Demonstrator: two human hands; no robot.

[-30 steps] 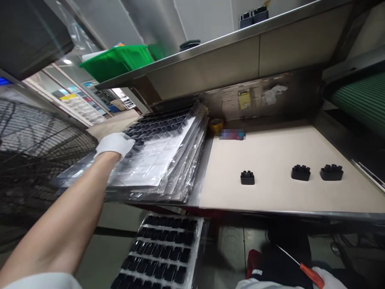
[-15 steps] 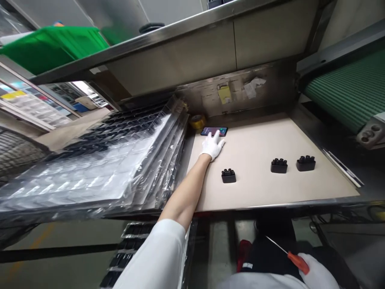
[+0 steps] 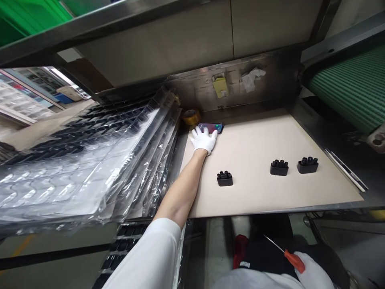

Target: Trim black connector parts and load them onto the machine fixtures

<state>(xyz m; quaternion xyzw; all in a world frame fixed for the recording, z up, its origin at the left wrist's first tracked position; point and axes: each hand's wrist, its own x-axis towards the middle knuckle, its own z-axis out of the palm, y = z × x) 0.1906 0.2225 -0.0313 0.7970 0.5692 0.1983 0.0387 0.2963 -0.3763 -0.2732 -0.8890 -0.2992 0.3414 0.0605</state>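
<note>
– Nearest me, what's my right hand (image 3: 313,273) doing?
– It's closed around the orange-red handle of a screwdriver (image 3: 294,261), the shaft pointing up and left, below the desk (image 3: 255,136) edge.
– And on the desktop?
– You have three black blocks topped with round posts: the left block (image 3: 225,178) by itself, the middle block (image 3: 279,167) and right block (image 3: 307,165) near each other. Plastic-wrapped trays (image 3: 141,172) are stacked to the left.
– My left hand (image 3: 202,141)?
– Yours is spread wide, palm down, fingertips over the lit smartphone (image 3: 212,127); I can't tell whether they touch it. Just beyond your fingers sits a yellow tape roll (image 3: 191,116).
</note>
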